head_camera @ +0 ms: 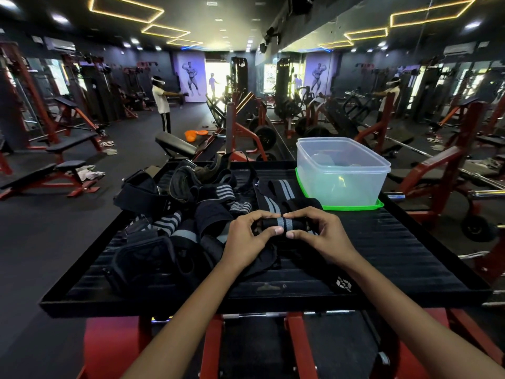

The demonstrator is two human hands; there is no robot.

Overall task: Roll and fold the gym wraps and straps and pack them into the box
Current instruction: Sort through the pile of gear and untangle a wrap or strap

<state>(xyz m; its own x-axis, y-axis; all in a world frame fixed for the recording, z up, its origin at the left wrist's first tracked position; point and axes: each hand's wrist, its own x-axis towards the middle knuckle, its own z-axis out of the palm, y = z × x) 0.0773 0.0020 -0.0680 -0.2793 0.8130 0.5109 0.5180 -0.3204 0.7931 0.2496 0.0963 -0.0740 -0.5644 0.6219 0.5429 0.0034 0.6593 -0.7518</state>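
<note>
A black wrap with grey stripes (281,223) is partly rolled at the middle of the black platform (396,247). My left hand (250,236) and my right hand (314,235) both pinch the roll between thumbs and fingers, fingertips meeting on top. Its loose tail (269,199) runs away from me across the platform. A heap of black wraps and straps (175,214) lies left of my hands. The clear plastic box (341,170) stands open at the far right of the platform on its green lid (352,207).
The platform sits on a red frame (297,346). Benches (62,170) and weight machines fill the floor to the left and behind. A mirror wall rises on the right. A person (161,105) stands far back on the left.
</note>
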